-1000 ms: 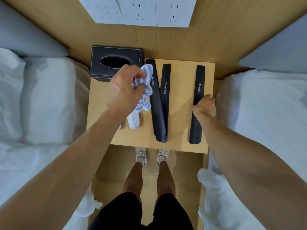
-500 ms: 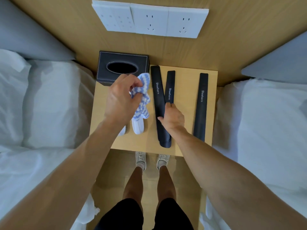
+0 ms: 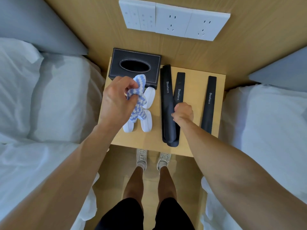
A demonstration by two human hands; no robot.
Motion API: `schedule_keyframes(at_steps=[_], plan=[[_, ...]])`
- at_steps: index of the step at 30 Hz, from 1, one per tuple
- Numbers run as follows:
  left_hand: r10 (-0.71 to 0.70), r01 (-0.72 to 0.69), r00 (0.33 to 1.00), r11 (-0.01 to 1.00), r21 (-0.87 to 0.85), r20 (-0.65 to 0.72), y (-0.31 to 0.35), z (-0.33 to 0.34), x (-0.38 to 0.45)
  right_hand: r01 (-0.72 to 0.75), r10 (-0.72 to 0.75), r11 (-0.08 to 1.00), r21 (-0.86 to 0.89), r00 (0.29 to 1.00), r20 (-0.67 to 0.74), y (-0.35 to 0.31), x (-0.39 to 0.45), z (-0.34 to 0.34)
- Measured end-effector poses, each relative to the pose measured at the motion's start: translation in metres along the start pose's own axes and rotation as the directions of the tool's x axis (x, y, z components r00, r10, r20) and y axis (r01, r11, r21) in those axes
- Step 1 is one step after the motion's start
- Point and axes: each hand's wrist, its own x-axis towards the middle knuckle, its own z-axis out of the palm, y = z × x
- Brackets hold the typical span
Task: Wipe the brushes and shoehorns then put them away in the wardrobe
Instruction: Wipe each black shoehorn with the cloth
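The wiping step looks barely begun, with nothing yet on its way to the wardrobe, which is out of view. Nearest, at about five o'clock on the nightstand (image 3: 191,147), the right hand (image 3: 182,112) curls its fingers round the middle shoehorn (image 3: 178,95), gripping it where it crosses over the left shoehorn (image 3: 167,103); both lie flat with their broad ends together at the six o'clock edge. The right shoehorn (image 3: 209,103) lies apart from the pair at three o'clock, untouched. At nine o'clock the left hand (image 3: 116,100) hovers above the table, pinching a bunched blue-and-white cloth (image 3: 138,98) between thumb and fingertips — the cloth hangs over two white brushes (image 3: 147,120), which rest side by side on the wood. Farther back, at eleven o'clock, a black tissue box (image 3: 134,68) sits against the wall, just behind the brushes. Beyond it, at twelve o'clock, white wall sockets (image 3: 174,20) are fixed to the panel.

The next move, as I judge it, calls for lifting the gripped shoehorn clear of its neighbour without dragging that one off the edge — then bringing cloth and shoehorn together for a full-length wipe.
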Motion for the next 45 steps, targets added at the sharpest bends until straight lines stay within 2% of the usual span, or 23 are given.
schedule_keyframes(at_steps=[7, 14, 18, 23, 28, 33, 37, 40, 45], plan=[[0.02, -0.021, 1.0, 0.998, -0.054, -0.016, 0.018, -0.016, 0.001, 0.095, -0.097, 0.995, 0.039, 0.994, 0.051, 0.002, -0.031, -0.028], [0.094, -0.098, 0.995, 0.989, -0.107, -0.033, 0.051, -0.04, 0.0, 0.111, -0.116, 0.979, 0.171, 0.993, 0.025, 0.016, -0.09, -0.058], [0.137, -0.14, 0.99, 0.977, -0.161, -0.031, 0.074, -0.053, -0.003, 0.151, -0.144, 0.95, 0.273, 0.989, -0.045, 0.025, -0.125, -0.072], [0.206, -0.207, 0.978, 0.957, -0.203, -0.029, 0.113, -0.072, 0.0, 0.317, -0.233, 0.864, 0.391, 0.941, -0.247, 0.032, -0.177, -0.096], [0.334, -0.337, 0.941, 0.918, -0.21, -0.053, 0.154, -0.091, 0.0, 0.515, -0.268, 0.703, 0.49, 0.83, -0.488, 0.027, -0.216, -0.134], [0.417, -0.416, 0.908, 0.877, -0.24, -0.048, 0.198, -0.111, 0.002, 0.682, -0.338, 0.547, 0.485, 0.711, -0.617, 0.001, -0.245, -0.182], [0.532, -0.55, 0.835, 0.806, -0.217, -0.141, 0.238, -0.137, 0.011, 0.804, -0.469, 0.36, 0.472, 0.594, -0.654, -0.026, -0.273, -0.217], [0.591, -0.624, 0.778, 0.768, -0.146, -0.215, 0.264, -0.158, 0.024, 0.808, -0.526, 0.216, 0.547, 0.569, -0.632, -0.043, -0.288, -0.24], [0.698, -0.727, 0.65, 0.686, 0.022, -0.301, 0.298, -0.184, 0.032, 0.818, -0.55, 0.061, 0.572, 0.506, -0.665, -0.071, -0.303, -0.274]])
